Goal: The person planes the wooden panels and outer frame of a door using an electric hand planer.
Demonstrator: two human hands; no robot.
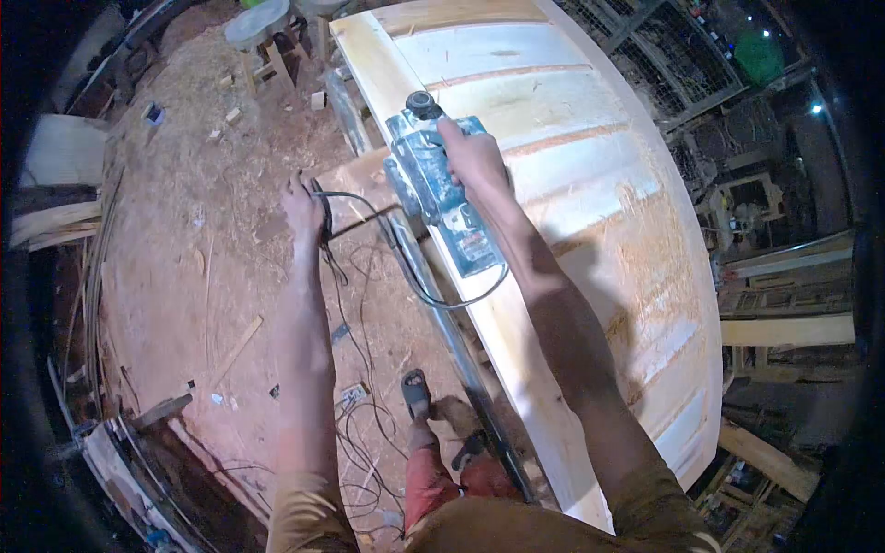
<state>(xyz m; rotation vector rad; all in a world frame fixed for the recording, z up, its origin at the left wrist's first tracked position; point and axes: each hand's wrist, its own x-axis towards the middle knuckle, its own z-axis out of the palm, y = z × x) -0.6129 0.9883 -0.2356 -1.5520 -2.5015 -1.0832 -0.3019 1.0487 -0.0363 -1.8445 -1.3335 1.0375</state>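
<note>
A blue, dust-covered power planer (431, 180) rests on the long edge board of a pale panelled wooden door (516, 341). My right hand (475, 161) is wrapped round the planer's handle. A dark round knob sits at the tool's far end. My left hand (306, 210) is out to the left, above the floor, its fingers bent round a dark item at the black power cord (433, 300). What exactly that item is cannot be made out. From there the cord loops over to the near end of the planer.
Wood shavings and offcuts lie on the reddish dirt floor (184, 304). Tangled cables (364, 442) lie near my sandalled feet. A dark rail (461, 369) runs beside the door. A small wooden stool (277, 64) stands at the far left. Stacked timber (788, 330) is at right.
</note>
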